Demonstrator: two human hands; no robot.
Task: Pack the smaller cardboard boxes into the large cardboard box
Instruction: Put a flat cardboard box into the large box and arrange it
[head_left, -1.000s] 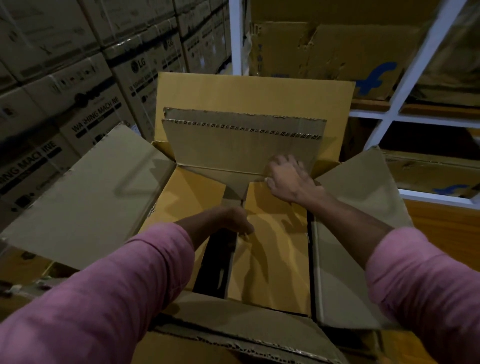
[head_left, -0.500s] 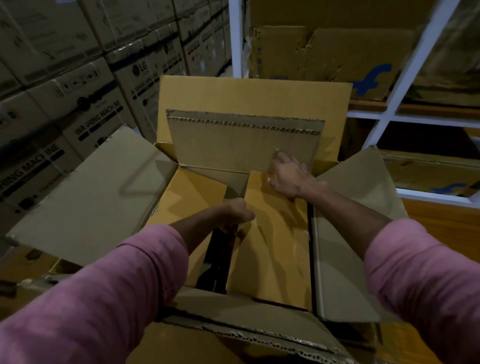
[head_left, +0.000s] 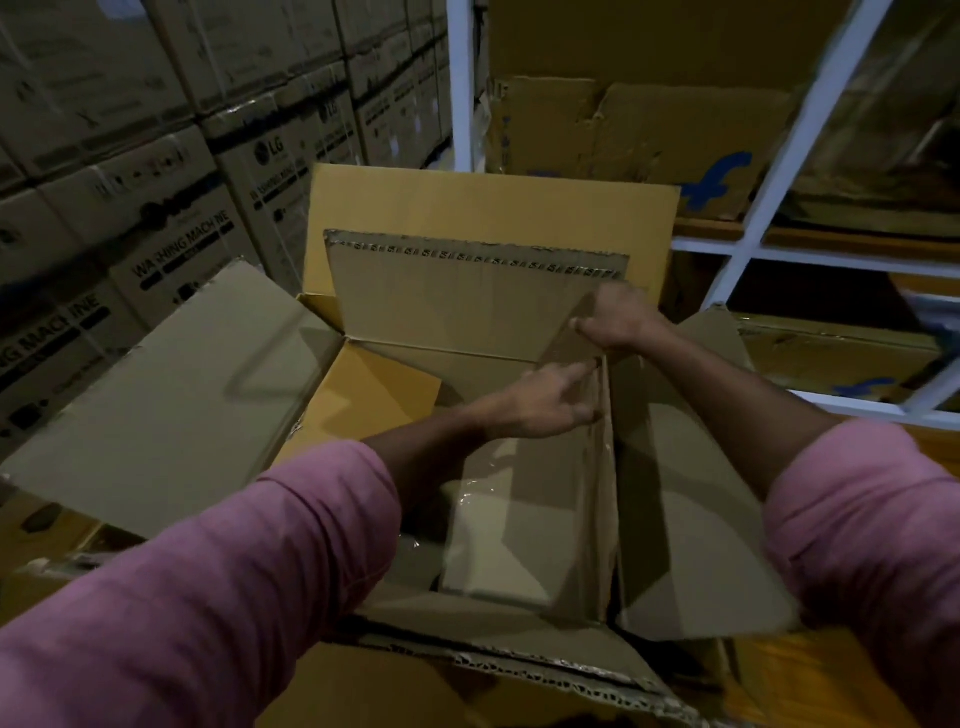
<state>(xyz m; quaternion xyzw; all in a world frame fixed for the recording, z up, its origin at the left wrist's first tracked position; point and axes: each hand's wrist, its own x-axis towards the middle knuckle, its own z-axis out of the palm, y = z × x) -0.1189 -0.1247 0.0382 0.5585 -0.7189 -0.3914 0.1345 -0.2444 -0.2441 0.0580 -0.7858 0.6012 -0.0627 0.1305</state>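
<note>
The large cardboard box (head_left: 156, 415) stands open in front of me, its four flaps spread outward. Inside it, a smaller brown box (head_left: 524, 519) with clear tape on its face stands on its edge against the right wall. My right hand (head_left: 618, 319) grips that box's top far corner. My left hand (head_left: 545, 400) presses flat against its upper left face, fingers pointing right. A yellow-brown cardboard face (head_left: 363, 395) lies lower in the left half of the large box.
Stacked washing machine cartons (head_left: 171, 223) form a wall on the left. A white metal rack (head_left: 748, 244) with worn cartons stands behind and to the right. The large box's torn near flap (head_left: 519, 660) lies close to my body.
The smaller box has been tipped up from lying flat to standing on edge at the right. My right hand rose with its corner, and my left hand moved right onto its face.
</note>
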